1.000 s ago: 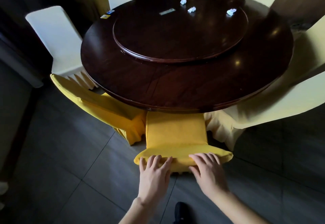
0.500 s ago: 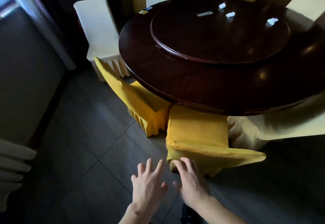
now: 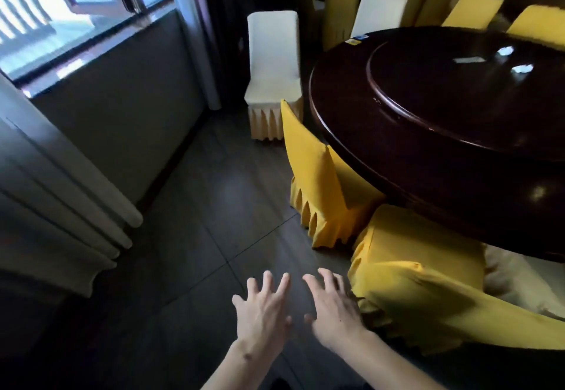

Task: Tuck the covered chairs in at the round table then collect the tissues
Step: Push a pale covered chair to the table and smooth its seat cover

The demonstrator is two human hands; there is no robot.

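Note:
The dark round table (image 3: 351, 120) fills the right side, with a raised turntable (image 3: 428, 90) on it. Two small white tissues (image 3: 506, 50) (image 3: 521, 68) lie far back on the turntable. A yellow-covered chair (image 3: 412, 252) is tucked under the table's near edge, its back at the lower right. A second yellow chair (image 3: 312, 175) stands angled at the table's left side. A white-covered chair (image 3: 272, 56) stands behind it, set back from the table. My left hand (image 3: 263, 313) and my right hand (image 3: 333, 307) hover over the floor, fingers spread, holding nothing. The right hand is beside the near chair's corner.
A low grey wall (image 3: 122, 90) under a window (image 3: 76, 13) runs along the left, with pale curtain folds (image 3: 61, 200) in front. Dark tiled floor (image 3: 208, 221) lies between the wall and the chairs. More white and yellow chairs (image 3: 379, 10) stand behind the table.
Both hands have come off the near yellow chair's back and moved left over the floor. The view has swung left, bringing the window and wall into sight.

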